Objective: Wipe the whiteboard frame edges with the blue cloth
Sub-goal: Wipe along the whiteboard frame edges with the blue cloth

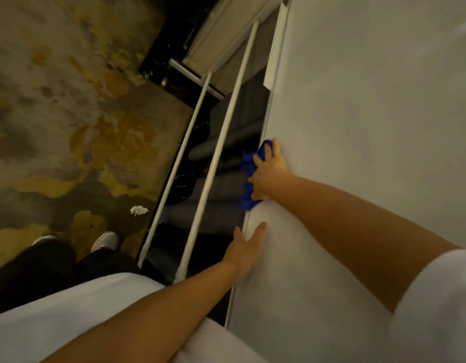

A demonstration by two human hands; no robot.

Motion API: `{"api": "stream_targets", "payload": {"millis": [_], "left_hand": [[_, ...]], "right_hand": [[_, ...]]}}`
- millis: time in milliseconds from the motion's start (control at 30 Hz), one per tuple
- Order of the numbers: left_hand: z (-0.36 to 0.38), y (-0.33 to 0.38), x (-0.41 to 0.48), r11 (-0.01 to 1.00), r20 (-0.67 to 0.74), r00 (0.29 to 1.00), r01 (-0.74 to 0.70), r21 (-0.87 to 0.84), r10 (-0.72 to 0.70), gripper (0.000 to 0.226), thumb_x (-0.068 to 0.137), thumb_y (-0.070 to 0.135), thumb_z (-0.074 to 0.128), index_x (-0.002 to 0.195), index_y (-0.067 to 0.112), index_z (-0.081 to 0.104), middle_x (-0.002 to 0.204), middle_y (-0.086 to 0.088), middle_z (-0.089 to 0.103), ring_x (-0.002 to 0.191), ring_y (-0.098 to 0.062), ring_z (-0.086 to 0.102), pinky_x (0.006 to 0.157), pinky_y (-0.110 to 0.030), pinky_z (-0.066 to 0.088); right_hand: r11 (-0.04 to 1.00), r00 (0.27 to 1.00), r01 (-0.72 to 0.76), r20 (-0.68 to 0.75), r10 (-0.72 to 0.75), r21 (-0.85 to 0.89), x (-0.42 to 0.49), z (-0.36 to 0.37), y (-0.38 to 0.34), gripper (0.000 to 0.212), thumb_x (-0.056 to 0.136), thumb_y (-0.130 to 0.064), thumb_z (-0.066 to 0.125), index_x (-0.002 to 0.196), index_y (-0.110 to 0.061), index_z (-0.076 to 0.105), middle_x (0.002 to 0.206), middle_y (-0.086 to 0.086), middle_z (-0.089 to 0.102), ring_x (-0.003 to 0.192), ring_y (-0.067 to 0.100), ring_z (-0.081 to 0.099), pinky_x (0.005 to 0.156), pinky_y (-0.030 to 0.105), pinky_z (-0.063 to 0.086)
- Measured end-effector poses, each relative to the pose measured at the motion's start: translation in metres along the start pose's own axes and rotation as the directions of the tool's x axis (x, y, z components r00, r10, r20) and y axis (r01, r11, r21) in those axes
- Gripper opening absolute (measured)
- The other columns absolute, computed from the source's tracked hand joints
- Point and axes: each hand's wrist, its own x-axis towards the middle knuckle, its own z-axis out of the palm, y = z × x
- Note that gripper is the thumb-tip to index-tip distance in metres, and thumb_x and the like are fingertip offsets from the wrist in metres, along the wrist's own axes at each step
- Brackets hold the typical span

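Note:
The whiteboard [357,127] fills the right side of the view, its pale frame edge [266,119] running from top to bottom. My right hand [268,174] presses the bunched blue cloth [249,176] against that left frame edge, fingers wrapped over the cloth. Lower down, my left hand [246,247] lies flat with its fingers apart on the board surface right beside the edge, holding nothing.
Two white stand rails [216,163] slant beside the board over a dark gap. A patterned grey and yellow carpet [69,113] covers the floor on the left, with a crumpled white scrap [139,210] on it. My white shoes [105,241] stand near the rails.

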Motion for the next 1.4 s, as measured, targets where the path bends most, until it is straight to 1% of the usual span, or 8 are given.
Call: {"api": "stream_targets", "payload": {"millis": [233,467,600,733,867,1100,1333,1400], "left_hand": [[-0.022,0.039,0.02,0.987,0.127,0.98,0.16,-0.031,-0.155,0.124,0.053,0.075,0.077,0.153,0.025,0.022,0.148,-0.006,0.043,0.107,-0.022,0.053,0.078,-0.038,0.046],[-0.065,0.063,0.002,0.979,0.119,0.974,0.201,-0.04,-0.195,0.145,0.021,0.077,0.085,0.145,0.023,0.032,0.13,-0.006,0.058,0.11,-0.027,0.061,0.1,-0.05,0.051],[-0.093,0.082,-0.027,0.978,0.04,0.979,0.201,-0.054,-0.199,0.149,0.016,0.075,0.086,0.144,0.021,0.034,0.12,-0.001,0.062,0.101,-0.023,0.064,0.083,-0.04,0.057],[-0.126,0.102,-0.059,0.985,-0.049,0.984,0.173,-0.003,-0.173,0.136,0.018,0.079,0.083,0.134,0.023,0.038,0.104,0.006,0.061,0.089,-0.016,0.063,0.063,-0.029,0.051],[-0.153,0.111,-0.08,0.984,-0.165,0.974,0.169,0.057,-0.158,0.141,0.018,0.08,0.082,0.139,0.02,0.037,0.12,-0.001,0.061,0.103,-0.024,0.062,0.087,-0.041,0.056],[-0.176,0.127,-0.088,0.981,-0.148,0.98,0.154,0.119,-0.136,0.113,0.019,0.076,0.079,0.112,0.024,0.043,0.097,0.006,0.058,0.081,-0.012,0.059,0.049,-0.022,0.043],[-0.165,0.139,-0.067,0.984,-0.127,0.985,0.128,0.121,-0.113,0.11,0.024,0.062,0.089,0.115,0.024,0.042,0.102,0.004,0.058,0.089,-0.016,0.061,0.072,-0.033,0.053],[-0.16,0.154,-0.057,0.992,-0.085,0.993,0.092,0.081,-0.085,0.099,0.032,0.062,0.091,0.111,0.025,0.045,0.1,0.004,0.059,0.087,-0.015,0.063,0.063,-0.028,0.054]], "right_hand": [[0.996,0.998,0.05,-0.039,-0.048,0.071,0.02,0.002,0.018,0.074,0.092,-0.074,0.021,0.157,-0.039,0.013,0.167,0.007,-0.007,0.147,0.05,-0.012,0.11,0.072,-0.014],[0.971,0.99,0.011,-0.137,0.023,0.24,0.026,-0.045,0.038,0.077,0.093,-0.072,0.022,0.158,-0.034,0.007,0.167,0.009,-0.01,0.147,0.048,-0.014,0.109,0.072,-0.018],[0.945,0.976,0.039,-0.216,0.035,0.325,0.026,-0.08,0.045,0.078,0.092,-0.073,0.023,0.158,-0.035,0.009,0.166,0.01,-0.012,0.147,0.049,-0.015,0.108,0.072,-0.019],[0.917,0.938,0.084,-0.342,0.06,0.391,0.026,-0.124,0.058,0.082,0.088,-0.078,0.024,0.157,-0.036,0.01,0.166,0.012,-0.01,0.147,0.049,-0.013,0.106,0.07,-0.02],[0.887,0.89,0.139,-0.448,0.082,0.44,0.013,-0.152,0.065,0.082,0.087,-0.08,0.025,0.157,-0.037,0.013,0.167,0.012,-0.006,0.148,0.049,-0.011,0.112,0.071,-0.012],[0.871,0.845,0.244,-0.533,0.025,0.426,-0.004,-0.165,0.05,0.067,0.089,-0.077,0.025,0.151,-0.05,0.022,0.167,0.014,-0.002,0.144,0.059,-0.01,0.11,0.073,-0.012],[0.903,0.871,0.238,-0.49,-0.035,0.358,0.02,-0.157,0.063,0.075,0.085,-0.082,0.024,0.149,-0.045,0.031,0.167,0.007,0.0,0.146,0.053,-0.009,0.109,0.074,-0.014],[0.906,0.907,0.126,-0.417,0.06,0.403,0.032,-0.154,0.085,0.077,0.087,-0.08,0.025,0.154,-0.042,0.02,0.167,0.009,-0.005,0.147,0.051,-0.01,0.109,0.073,-0.014]]}}
